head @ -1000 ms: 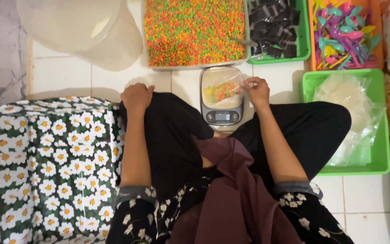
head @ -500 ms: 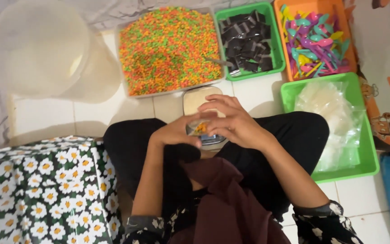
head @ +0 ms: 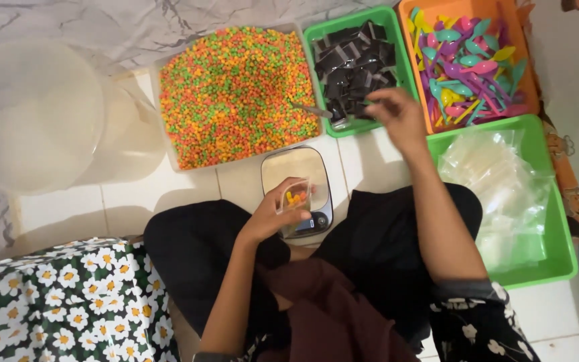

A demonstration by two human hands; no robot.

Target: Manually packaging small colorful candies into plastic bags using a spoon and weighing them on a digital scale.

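Overhead view of a seated person working on a white tiled floor. At the lower left of the frame lies a daisy-print cloth [head: 68, 302]; above it, in the upper left, stands a large translucent plastic tub [head: 35, 114]. Right of that, upper centre, a tray of small orange, green and yellow pellets [head: 236, 94] has a metal spoon [head: 313, 109] resting at its right edge. Below it, at centre, sits a small digital scale [head: 296, 181]. The left hand [head: 273, 214] is closed around a small clear packet [head: 296, 199] holding a few coloured pellets, just above the scale's lower part. Up and to the right, a green bin of black sachets [head: 356, 67] lies directly under the right hand [head: 397, 114]. That arm stretches forward, fingers curled down over the bin's lower right corner; whether they pinch a sachet I cannot tell. Further right, an orange bin holds coloured plastic spoons [head: 467, 64], and below it a green bin holds clear bags [head: 497, 181].
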